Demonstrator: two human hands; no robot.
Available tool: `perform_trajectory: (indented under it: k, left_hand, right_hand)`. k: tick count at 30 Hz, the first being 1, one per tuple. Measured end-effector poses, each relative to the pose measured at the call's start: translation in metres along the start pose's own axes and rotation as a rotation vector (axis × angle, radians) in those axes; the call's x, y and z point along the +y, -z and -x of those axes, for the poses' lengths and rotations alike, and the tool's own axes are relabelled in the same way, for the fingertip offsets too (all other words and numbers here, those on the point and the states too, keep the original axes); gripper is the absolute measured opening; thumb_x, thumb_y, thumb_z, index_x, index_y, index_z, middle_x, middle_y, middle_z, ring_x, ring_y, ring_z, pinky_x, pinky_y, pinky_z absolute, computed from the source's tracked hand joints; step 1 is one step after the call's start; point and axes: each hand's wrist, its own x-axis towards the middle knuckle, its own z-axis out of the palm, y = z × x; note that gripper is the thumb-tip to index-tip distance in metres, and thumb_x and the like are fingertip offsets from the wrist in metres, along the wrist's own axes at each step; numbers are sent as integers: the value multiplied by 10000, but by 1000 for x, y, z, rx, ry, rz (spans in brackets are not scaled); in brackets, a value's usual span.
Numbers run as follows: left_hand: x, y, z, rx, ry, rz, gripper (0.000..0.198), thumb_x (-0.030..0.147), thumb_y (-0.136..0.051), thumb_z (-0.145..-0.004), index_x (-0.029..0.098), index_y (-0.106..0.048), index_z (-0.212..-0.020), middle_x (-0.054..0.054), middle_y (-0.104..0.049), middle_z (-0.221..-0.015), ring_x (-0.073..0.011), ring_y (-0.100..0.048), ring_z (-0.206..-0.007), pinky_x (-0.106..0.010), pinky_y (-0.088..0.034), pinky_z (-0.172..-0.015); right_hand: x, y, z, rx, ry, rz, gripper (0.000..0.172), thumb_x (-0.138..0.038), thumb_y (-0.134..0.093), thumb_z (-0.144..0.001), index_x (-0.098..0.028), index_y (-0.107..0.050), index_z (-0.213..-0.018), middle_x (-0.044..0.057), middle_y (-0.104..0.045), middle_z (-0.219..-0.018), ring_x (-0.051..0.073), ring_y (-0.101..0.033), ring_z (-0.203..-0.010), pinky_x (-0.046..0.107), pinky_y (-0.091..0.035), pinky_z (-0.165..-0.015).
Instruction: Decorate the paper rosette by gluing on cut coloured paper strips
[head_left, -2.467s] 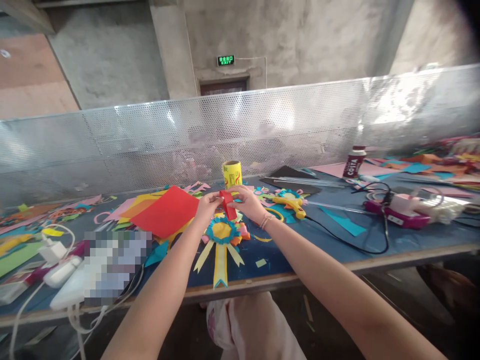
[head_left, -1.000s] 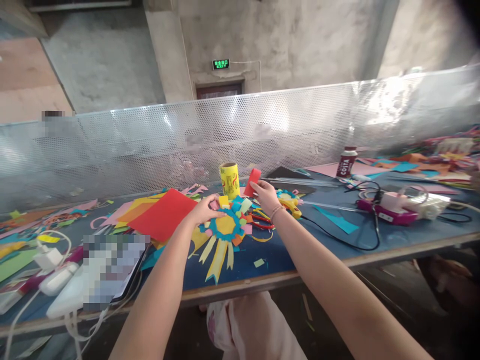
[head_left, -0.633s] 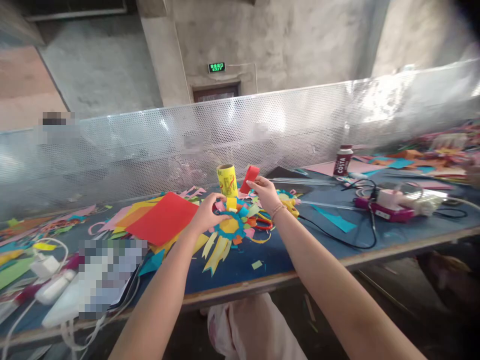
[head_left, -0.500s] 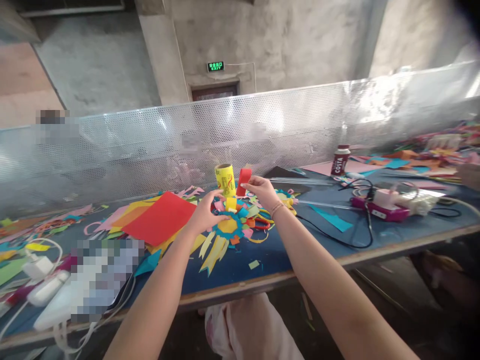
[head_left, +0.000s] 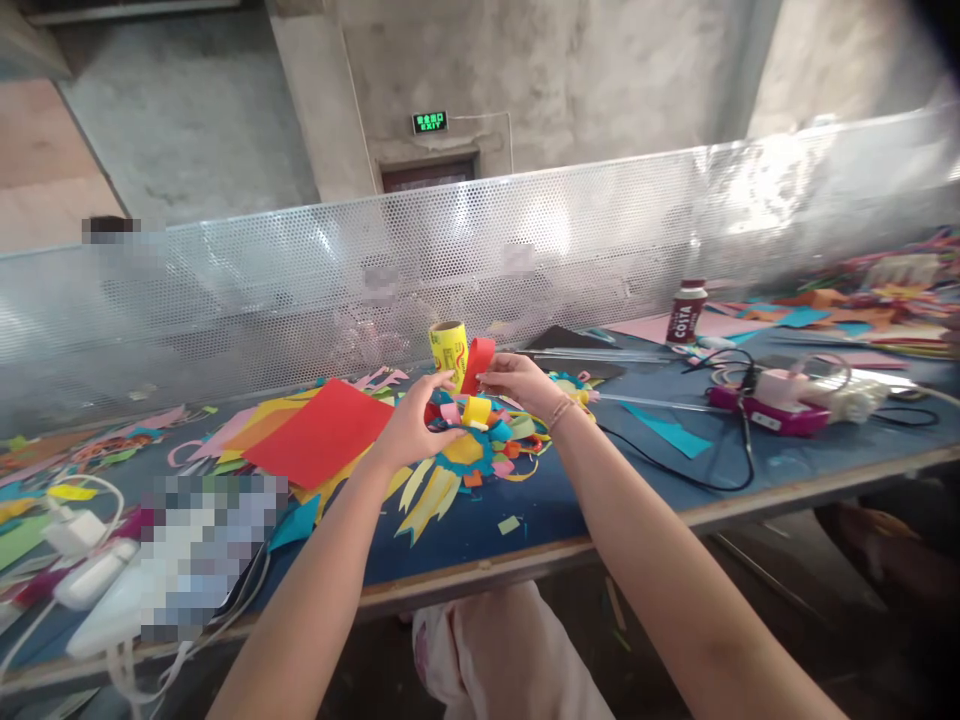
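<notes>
My right hand (head_left: 517,383) pinches a red paper loop (head_left: 478,364) just in front of a yellow cardboard tube (head_left: 448,352). My left hand (head_left: 416,420) curves round the left side of a paper flower, its thumb and fingers apart, at the flower's edge. The flower has a yellow centre (head_left: 460,449), a blue fringed ring, and yellow, pink and green paper loops. Pale yellow ribbon tails (head_left: 429,503) hang from it over the blue table. Whether the left fingertips grip part of the flower is hard to tell.
Red paper sheet (head_left: 319,432) lies left of my hands. A tablet-like device (head_left: 105,600) and chargers are at the left front. To the right are a brown bottle (head_left: 686,312), a purple power strip (head_left: 780,415) and cables. A perforated metal screen (head_left: 285,270) stands behind the table.
The red loop in my right hand has moved slightly left and tilted, closer to the tube and my left hand. The flower's loops are turned a little to the right.
</notes>
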Motion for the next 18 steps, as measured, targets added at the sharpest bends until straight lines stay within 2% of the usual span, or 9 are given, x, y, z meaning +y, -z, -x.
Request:
perform_trajectory:
  k: [7, 14, 18]
  left_hand:
    - [4, 3, -3, 4, 14, -71, 704, 269, -785, -683, 250, -445, -1298, -79, -606, -1143, -235, -572, -1092, -421, -440, -966]
    - [-1, -1, -1, 11, 2, -30, 720, 301, -793, -679, 257, -440, -1304, -94, -576, -1163, -246, -559, -1111, -412, -442, -962]
    - [-2, -2, 0, 22, 28, -20, 705, 303, -788, -685, 263, -447, -1301, -83, -585, -1115, -238, -577, -1058, -412, -451, -941]
  right_hand:
    - [4, 0, -3, -25, -63, 136, 166, -174, -767, -669, -156, -696, -818, 36, -701, -800, 115, -631, -691, 211, -512, -619]
    - [0, -8, 2, -188, -229, 166, 79, -141, -683, -731, -132, -675, -809, 0, -661, -650, 59, -536, -464, 157, -440, -444]
    - [-5, -11, 2, -195, -318, 284, 54, -93, -611, -777, -139, -635, -792, -48, -588, -526, 40, -466, -366, 121, -352, -339]
